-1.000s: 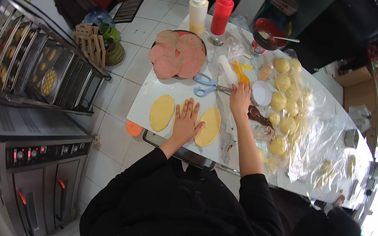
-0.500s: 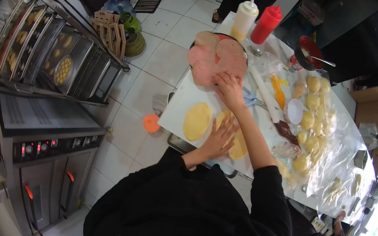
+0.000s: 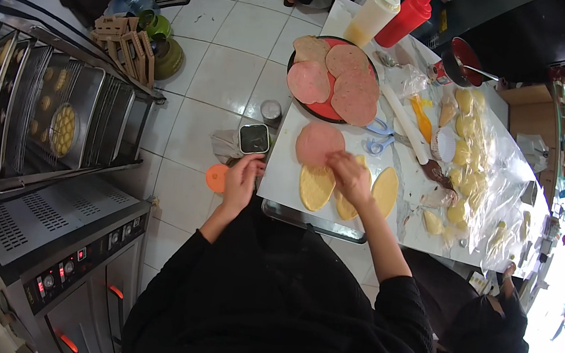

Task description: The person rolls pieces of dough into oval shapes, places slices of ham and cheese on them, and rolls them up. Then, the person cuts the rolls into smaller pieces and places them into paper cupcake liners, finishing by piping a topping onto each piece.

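My right hand (image 3: 351, 178) pinches the edge of a round pink ham slice (image 3: 319, 144). The slice overlaps the top of the left of three flat yellow dough ovals (image 3: 315, 189). Under that hand lies the middle oval (image 3: 345, 208), partly covered. The right oval (image 3: 385, 190) is in full view. Several more meat slices (image 3: 355, 99) rest on a red plate with a black rim (image 3: 333, 115), just beyond. My left hand (image 3: 241, 184) hovers off the table's left edge with loosely bent fingers and nothing in it, below a dark-filled square container (image 3: 254, 138).
Blue-handled scissors (image 3: 378, 145), a white rolling pin (image 3: 403, 124) and an orange piping bag (image 3: 421, 119) lie right of the plate. Two squeeze bottles (image 3: 403, 21) stand behind it. Dough balls (image 3: 467, 152) sit under plastic at right. An oven (image 3: 81, 271) and tray rack (image 3: 56, 104) stand left.
My right hand has drawn a ham slice from the plate toward me, over the left dough oval. My left hand has lifted off the dough and moved left, past the table edge.
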Demonstrator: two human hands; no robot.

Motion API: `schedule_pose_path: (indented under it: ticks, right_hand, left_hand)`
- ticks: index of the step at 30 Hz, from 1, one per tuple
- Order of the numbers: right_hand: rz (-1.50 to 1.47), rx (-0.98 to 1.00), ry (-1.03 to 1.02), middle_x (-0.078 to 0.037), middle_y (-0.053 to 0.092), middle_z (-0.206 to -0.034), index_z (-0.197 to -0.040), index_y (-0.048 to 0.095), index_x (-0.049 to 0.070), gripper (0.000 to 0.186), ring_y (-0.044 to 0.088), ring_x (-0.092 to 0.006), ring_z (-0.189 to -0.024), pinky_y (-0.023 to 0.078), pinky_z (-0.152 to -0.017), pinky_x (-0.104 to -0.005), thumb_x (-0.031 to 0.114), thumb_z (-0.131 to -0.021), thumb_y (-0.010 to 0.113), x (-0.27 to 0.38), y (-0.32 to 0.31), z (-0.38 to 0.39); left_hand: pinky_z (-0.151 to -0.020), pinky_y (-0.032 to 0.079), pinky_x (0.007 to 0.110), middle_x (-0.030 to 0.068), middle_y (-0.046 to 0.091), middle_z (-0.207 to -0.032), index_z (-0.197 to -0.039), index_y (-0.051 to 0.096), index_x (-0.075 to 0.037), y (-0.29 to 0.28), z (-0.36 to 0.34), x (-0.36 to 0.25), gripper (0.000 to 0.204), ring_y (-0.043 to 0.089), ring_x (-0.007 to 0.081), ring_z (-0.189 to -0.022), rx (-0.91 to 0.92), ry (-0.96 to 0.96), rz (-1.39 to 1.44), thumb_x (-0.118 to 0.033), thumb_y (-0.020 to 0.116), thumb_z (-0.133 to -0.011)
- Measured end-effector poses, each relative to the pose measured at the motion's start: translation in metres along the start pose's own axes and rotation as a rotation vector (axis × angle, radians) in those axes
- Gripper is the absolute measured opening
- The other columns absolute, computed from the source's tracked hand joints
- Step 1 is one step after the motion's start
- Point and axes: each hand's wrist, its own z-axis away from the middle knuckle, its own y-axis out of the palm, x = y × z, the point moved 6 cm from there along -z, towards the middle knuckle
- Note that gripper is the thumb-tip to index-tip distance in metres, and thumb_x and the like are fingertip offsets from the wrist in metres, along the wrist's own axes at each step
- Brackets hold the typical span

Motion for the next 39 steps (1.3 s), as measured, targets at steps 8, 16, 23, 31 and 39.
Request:
schedule_pose_path:
  ticks: [8, 16, 23, 31, 39]
  right_hand:
    - [-0.025, -0.118, 0.125, -0.009, 0.062, -0.096, -0.087, 0.059, 0.002, 0.013, 0.058, -0.0270, -0.097, 0.049, -0.078, -0.0339, 0.001, -0.074, 0.060, 0.002, 0.009, 0.031]
    - [0.087, -0.171, 0.107, -0.009, 0.062, -0.100, -0.091, 0.061, 0.006, 0.022, 0.056, -0.0258, -0.093, 0.038, -0.077, -0.0406, 0.003, -0.069, 0.062, -0.015, -0.021, 0.005]
    - [0.380, -0.013, 0.114, -0.003, 0.062, -0.103, -0.096, 0.064, 0.011, 0.027, 0.055, -0.0248, -0.100, 0.035, -0.087, -0.0375, 0.004, -0.070, 0.063, -0.087, -0.035, -0.051]
    - [0.021, -0.234, 0.071, -0.002, 0.064, -0.100, -0.093, 0.066, 0.011, 0.023, 0.057, -0.0225, -0.098, 0.039, -0.084, -0.0379, 0.006, -0.072, 0.062, -0.068, -0.061, -0.008]
    - [0.122, 0.022, 0.019, 0.000, 0.061, -0.108, -0.105, 0.063, 0.014, 0.034, 0.052, -0.0205, -0.108, 0.037, -0.087, -0.0371, 0.006, -0.072, 0.058, -0.050, -0.026, 0.090]
  left_hand:
    - [-0.059, 0.049, 0.030, 0.0116, 0.064, -0.080, -0.112, 0.052, -0.002, 0.077, -0.055, -0.018, 0.034, 0.064, 0.0226, -0.065, 0.174, 0.033, -0.386, -0.015, 0.061, -0.082]
    - [-0.075, 0.044, 0.041, 0.0173, 0.049, -0.099, -0.112, 0.048, -0.003, 0.094, -0.043, -0.036, 0.043, 0.052, 0.0335, -0.091, 0.087, 0.406, -0.635, -0.005, 0.062, -0.071]
    - [-0.078, 0.043, 0.041, 0.0217, 0.050, -0.103, -0.121, 0.043, -0.002, 0.106, -0.034, -0.030, 0.060, 0.052, 0.0348, -0.093, -0.013, 0.355, -0.627, -0.001, 0.065, -0.065]
    - [-0.066, 0.044, 0.039, 0.0126, 0.054, -0.072, -0.114, 0.042, -0.006, 0.097, -0.057, -0.023, 0.057, 0.055, 0.0309, -0.071, 0.058, -0.062, -0.436, 0.001, 0.064, -0.062]
    - [-0.078, 0.043, 0.038, 0.0133, 0.049, -0.095, -0.113, 0.045, -0.009, 0.093, -0.040, -0.020, 0.050, 0.052, 0.0294, -0.090, -0.199, 0.104, -0.484, -0.001, 0.066, -0.069]
